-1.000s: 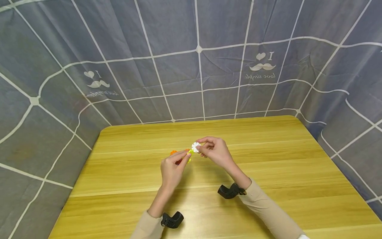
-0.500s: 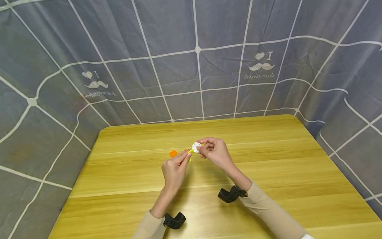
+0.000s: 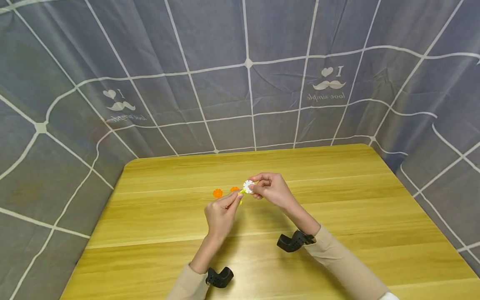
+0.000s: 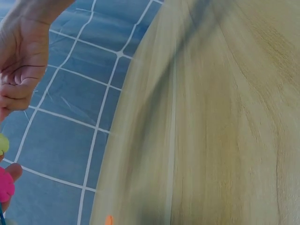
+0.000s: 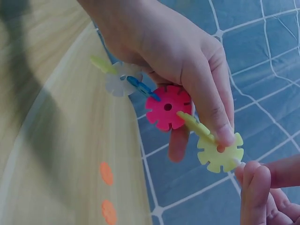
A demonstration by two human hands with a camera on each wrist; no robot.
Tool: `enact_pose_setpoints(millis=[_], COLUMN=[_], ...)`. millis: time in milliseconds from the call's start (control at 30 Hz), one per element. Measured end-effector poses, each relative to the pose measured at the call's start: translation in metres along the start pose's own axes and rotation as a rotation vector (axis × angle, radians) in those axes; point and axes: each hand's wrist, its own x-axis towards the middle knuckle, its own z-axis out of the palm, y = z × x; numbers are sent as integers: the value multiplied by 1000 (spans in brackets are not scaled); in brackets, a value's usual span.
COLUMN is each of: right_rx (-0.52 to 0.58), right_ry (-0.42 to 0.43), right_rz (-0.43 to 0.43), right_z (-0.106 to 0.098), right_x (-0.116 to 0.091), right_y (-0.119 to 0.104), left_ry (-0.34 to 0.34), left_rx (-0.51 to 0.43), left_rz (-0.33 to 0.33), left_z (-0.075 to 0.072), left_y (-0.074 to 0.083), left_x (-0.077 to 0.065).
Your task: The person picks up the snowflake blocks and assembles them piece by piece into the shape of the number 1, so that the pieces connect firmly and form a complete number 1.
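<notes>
Over the middle of the wooden table my right hand grips a cluster of plugged-together snowflake discs. In the right wrist view the cluster has a white disc, a blue piece, a pink disc and a yellow disc. In the head view the white disc faces me. My left hand meets the cluster from the left, and the left hand's fingertips pinch at the yellow disc's edge. The left wrist view catches only my left hand and slivers of yellow and pink.
Two orange discs lie flat on the table just left of the hands; the orange discs also show in the right wrist view. A grey curtain with a white grid surrounds the table on three sides.
Both hands have drifted slightly right and down, still joined at the cluster. The second orange disc, earlier hidden by my left hand, now shows.
</notes>
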Motion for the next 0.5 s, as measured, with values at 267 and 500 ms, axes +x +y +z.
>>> enact_pose_setpoints(millis=[267, 500], right_rx=[68, 57], right_ry=[-11, -24], right_rz=[20, -6], right_z=[3, -4], right_x=[-3, -2], right_y=[8, 8], left_ry=[-4, -24], left_rx=[94, 77], left_rz=[57, 31], left_z=[-2, 0], left_y=[1, 2], left_x=[-1, 5])
